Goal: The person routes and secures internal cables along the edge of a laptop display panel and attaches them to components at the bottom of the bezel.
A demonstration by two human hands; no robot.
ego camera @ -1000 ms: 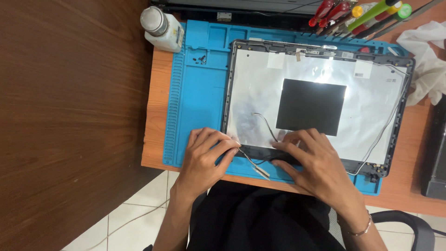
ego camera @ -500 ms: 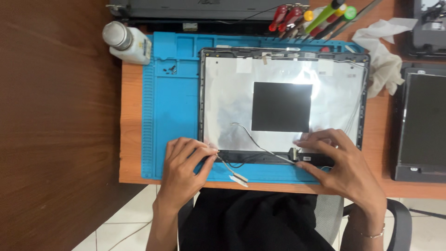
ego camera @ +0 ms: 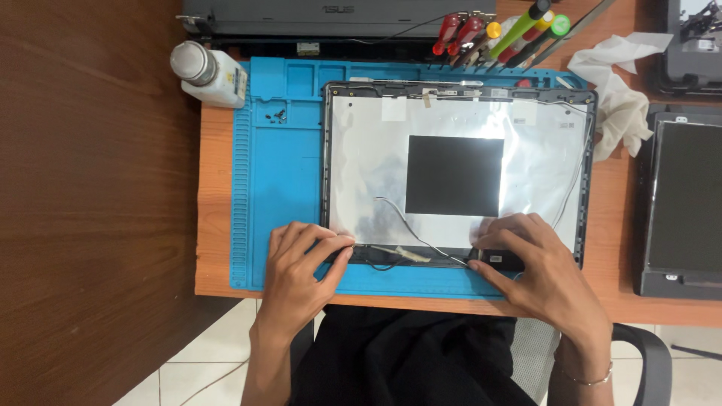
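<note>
A laptop lid shell [ego camera: 361,150] lies inside-up on a blue work mat [ego camera: 278,173]; its inner face is silver foil with a black square patch [ego camera: 454,175]. My left hand [ego camera: 301,274] pinches the lid's near-left corner, fingertips on the dark hinge strip and a thin cable [ego camera: 398,218] that curls across the foil. My right hand [ego camera: 534,267] grips the near-right corner over the dark hinge part [ego camera: 496,259]. Both hands rest on the lid's near edge.
A white bottle with a metal cap [ego camera: 203,71] stands at the mat's far-left corner. Small screws [ego camera: 274,115] lie in a mat tray. Several screwdrivers [ego camera: 496,34] lie at the back, a white cloth [ego camera: 620,90] to the right, dark laptop parts [ego camera: 684,210] at far right.
The view has shifted. My left hand moved onto the lid's near-left corner, and the small light strip that hung off the mat's front edge now lies along the hinge strip.
</note>
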